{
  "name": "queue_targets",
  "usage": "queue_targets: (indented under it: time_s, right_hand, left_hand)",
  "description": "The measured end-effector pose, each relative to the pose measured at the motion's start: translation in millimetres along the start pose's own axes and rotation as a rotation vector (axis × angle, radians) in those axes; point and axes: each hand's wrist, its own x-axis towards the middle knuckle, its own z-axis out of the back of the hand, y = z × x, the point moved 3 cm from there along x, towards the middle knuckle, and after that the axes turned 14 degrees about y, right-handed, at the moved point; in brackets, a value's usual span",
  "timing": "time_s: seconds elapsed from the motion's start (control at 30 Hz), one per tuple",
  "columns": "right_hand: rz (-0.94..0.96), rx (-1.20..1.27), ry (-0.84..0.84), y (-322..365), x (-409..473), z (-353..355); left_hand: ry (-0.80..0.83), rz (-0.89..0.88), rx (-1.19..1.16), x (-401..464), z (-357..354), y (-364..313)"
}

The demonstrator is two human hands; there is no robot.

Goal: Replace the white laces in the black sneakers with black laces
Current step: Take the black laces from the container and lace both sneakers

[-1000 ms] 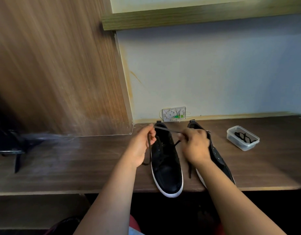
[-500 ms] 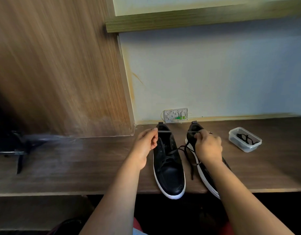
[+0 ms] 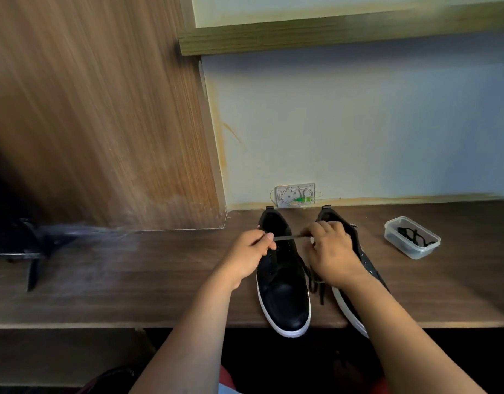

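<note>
Nearby, lace-filled tub [image 3: 412, 237]; both hands' [image 3: 246, 257] [image 3: 332, 254] grip pinching lace [image 3: 287, 237] across left sneaker [image 3: 282, 282]

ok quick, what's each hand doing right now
Left hand: pinching one end of the dark lace.
Right hand: pinching the other end of the same lace, stretched taut above the left sneaker.

Two black sneakers with white soles stand side by side, lower centre, toes toward the camera: left sneaker [image 3: 282, 282], right sneaker [image 3: 359, 251]. A black lace [image 3: 287, 237] stretches taut across the left one.
</note>
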Motion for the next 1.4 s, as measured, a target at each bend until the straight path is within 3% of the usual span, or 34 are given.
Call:
queue_targets:
  time_s: [0.07, 0.13, 0.23, 0.33, 0.43, 0.53, 0.6, 0.73, 0.8, 1.0, 1.17, 1.4]
  right_hand:
    - [0.24, 0.118, 0.016, 17, -3, -6]
    - [0.351, 0.282, 0.035, 31, -5, -12]
    - [0.341, 0.444, -0.082, 27, -1, -11]
    - [0.18, 0.572, -0.163, 9, 1, -14]
    - [-0.028, 0.599, -0.093, 5, 5, -27]
    - [-0.084, 0.519, -0.043, 10, 8, -39]
    - [-0.072, 0.503, -0.018, 13, 11, -44]
    - [-0.059, 0.389, 0.01, 16, 15, -50]
    - [-0.023, 0.305, 0.008, 19, 16, -52]
    - [0.066, 0.188, 0.01, 25, 18, -55]
    - [-0.059, 0.419, -0.031, 22, 17, -62]
    - [-0.08, 0.34, 0.013, 24, 19, -64]
  left_hand:
    - [0.004, -0.001, 0.028, 1, -8, -2]
    - [-0.008, -0.017, 0.009, 3, -16, -4]
    - [-0.134, 0.024, -0.11, 6, -11, -1]
    - [-0.338, 0.151, -0.33, 9, -2, 20]
    - [-0.397, 0.312, 0.156, 11, -8, 28]
    - [-0.371, 0.379, 0.301, 12, -22, 24]
    - [-0.353, 0.377, 0.194, 17, -25, 26]
    - [-0.288, 0.355, -0.398, 17, -17, 37]
    - [-0.26, 0.348, -0.531, 15, -15, 39]
    - [-0.271, 0.333, -0.569, 14, -16, 41]
    - [-0.272, 0.327, -0.557, 17, -17, 43]
    - [-0.278, 0.313, -0.535, 17, -18, 40]
